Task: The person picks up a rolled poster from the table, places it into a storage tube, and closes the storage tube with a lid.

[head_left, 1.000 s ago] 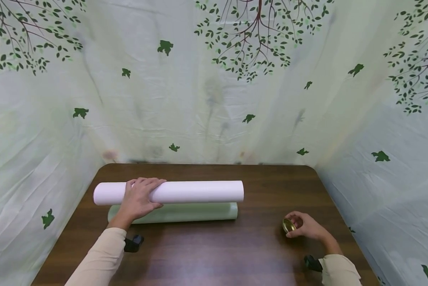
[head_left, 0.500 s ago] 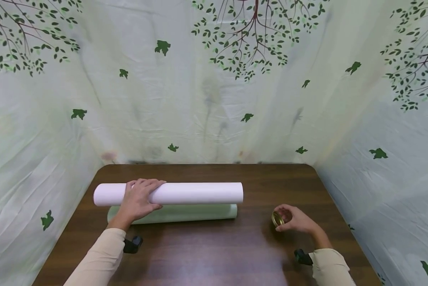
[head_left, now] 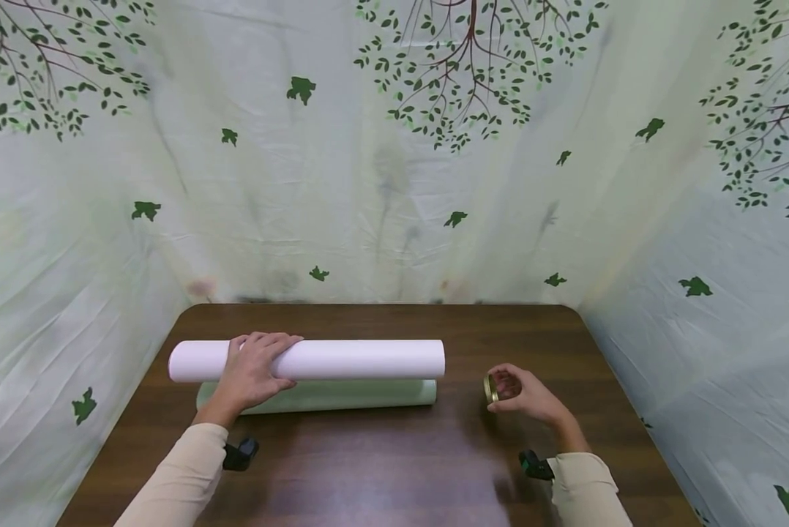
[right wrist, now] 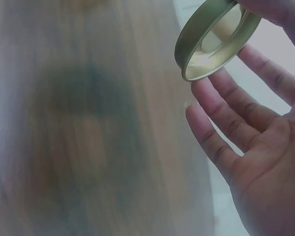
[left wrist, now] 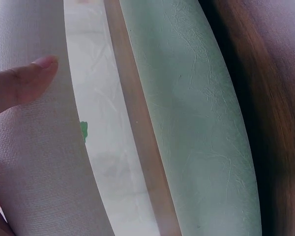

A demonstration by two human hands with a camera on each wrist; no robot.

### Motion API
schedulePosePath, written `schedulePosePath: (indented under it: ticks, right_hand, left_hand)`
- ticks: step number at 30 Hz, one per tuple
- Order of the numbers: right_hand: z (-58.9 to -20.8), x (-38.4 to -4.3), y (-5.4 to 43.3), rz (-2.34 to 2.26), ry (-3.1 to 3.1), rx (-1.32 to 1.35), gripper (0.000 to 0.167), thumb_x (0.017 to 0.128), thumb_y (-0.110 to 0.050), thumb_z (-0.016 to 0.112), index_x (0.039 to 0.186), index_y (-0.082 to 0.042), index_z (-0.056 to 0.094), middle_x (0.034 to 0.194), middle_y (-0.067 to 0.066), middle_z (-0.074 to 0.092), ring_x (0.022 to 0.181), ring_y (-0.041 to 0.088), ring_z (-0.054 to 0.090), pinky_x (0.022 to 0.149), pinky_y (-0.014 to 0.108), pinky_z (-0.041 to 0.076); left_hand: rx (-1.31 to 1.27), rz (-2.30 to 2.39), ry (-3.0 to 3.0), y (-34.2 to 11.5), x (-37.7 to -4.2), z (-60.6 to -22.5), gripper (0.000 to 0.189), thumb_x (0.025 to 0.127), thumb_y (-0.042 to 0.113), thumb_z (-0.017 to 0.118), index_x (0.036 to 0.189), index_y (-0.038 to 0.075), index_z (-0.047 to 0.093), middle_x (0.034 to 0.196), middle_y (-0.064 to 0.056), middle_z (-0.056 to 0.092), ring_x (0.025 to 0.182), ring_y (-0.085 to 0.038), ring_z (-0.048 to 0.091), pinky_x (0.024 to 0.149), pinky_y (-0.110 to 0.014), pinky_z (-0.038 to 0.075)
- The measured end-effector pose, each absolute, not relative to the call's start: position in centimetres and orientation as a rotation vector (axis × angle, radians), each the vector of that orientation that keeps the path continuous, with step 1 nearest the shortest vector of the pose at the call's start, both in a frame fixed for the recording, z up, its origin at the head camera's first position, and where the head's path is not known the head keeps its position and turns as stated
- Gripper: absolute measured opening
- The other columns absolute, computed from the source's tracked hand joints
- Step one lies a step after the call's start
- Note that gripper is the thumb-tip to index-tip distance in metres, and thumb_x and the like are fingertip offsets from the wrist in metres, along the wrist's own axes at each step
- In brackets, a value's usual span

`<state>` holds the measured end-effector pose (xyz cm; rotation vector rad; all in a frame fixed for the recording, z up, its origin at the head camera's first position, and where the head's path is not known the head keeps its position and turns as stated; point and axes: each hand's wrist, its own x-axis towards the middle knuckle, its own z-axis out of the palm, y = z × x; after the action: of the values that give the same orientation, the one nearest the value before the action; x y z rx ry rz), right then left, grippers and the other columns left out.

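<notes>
My left hand (head_left: 252, 369) grips a white wallpaper roll (head_left: 368, 359) from above, fingers over its top and thumb along the near side. In the left wrist view the thumb (left wrist: 29, 83) lies on the roll's fine-textured surface. That roll is held up level, with a gap between it and a green wallpaper roll (head_left: 355, 394) on the table. To the right, my right hand (head_left: 528, 399) pinches a thin-walled, gold-coloured ring (head_left: 490, 389) above the table, near the rolls' right ends. The right wrist view shows the ring (right wrist: 196, 39) tilted at the thumb and fingertips.
A brown wooden table (head_left: 381, 468) spreads beneath both hands. Pale cloth (head_left: 394, 183) printed with leaves and branches hangs behind the table and at both sides. Each wrist wears a small black camera; the left camera (head_left: 241, 454) shows beside the sleeve.
My right hand has carried the ring leftward and slightly away from me, nearer the rolls, and the ring has turned more edge-on. The left hand and white roll have sunk slightly.
</notes>
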<state>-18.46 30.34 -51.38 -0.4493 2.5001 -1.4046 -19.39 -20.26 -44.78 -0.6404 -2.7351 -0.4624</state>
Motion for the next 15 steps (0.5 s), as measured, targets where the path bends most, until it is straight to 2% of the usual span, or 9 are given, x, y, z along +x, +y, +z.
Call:
schedulePosePath:
  ticks: [6, 9, 13, 15]
  right_hand:
    - [-51.1, -19.0, 29.3, -1.464, 2.510, -0.469, 0.056, 0.076, -0.015, 0.082, 0.122, 0.000, 0.054, 0.107, 0.013, 0.060, 0.098, 0.028, 0.060, 0.083, 0.039, 0.052]
    - [-51.1, -19.2, 28.9, -1.496, 2.482, -0.476, 0.056, 0.077, -0.016, 0.082, 0.123, 0.000, 0.054, 0.111, 0.015, 0.061, 0.103, 0.030, 0.060, 0.087, 0.038, 0.051]
    - [-50.9, -19.4, 28.4, -1.558, 2.448, -0.494, 0.057, 0.077, -0.014, 0.082, 0.125, 0.000, 0.054, 0.117, 0.019, 0.060, 0.110, 0.034, 0.059, 0.086, 0.034, 0.052]
    - [-50.7, -19.5, 28.1, -1.593, 2.444, -0.511, 0.057, 0.076, -0.013, 0.082, 0.124, 0.000, 0.054, 0.118, 0.021, 0.060, 0.110, 0.035, 0.060, 0.086, 0.039, 0.052]
  left_hand:
    - [-0.643, -0.470, -2.732, -20.1, -19.4, -45.0, 0.070, 0.059, 0.022, 0.090, 0.124, 0.014, 0.064, 0.117, -0.010, 0.066, 0.106, -0.036, 0.055, 0.092, -0.059, 0.029]
    - [-0.647, -0.469, -2.730, -20.0, -19.4, -45.2, 0.071, 0.059, 0.021, 0.090, 0.124, 0.014, 0.064, 0.117, -0.010, 0.066, 0.106, -0.036, 0.055, 0.092, -0.059, 0.029]
    - [-0.652, -0.467, -2.722, -19.7, -19.4, -45.2, 0.071, 0.058, 0.022, 0.091, 0.124, 0.013, 0.064, 0.117, -0.010, 0.066, 0.106, -0.036, 0.055, 0.092, -0.058, 0.029]
    - [-0.654, -0.469, -2.718, -19.6, -19.5, -45.2, 0.071, 0.059, 0.022, 0.091, 0.124, 0.013, 0.064, 0.117, -0.010, 0.066, 0.106, -0.036, 0.054, 0.092, -0.058, 0.029]
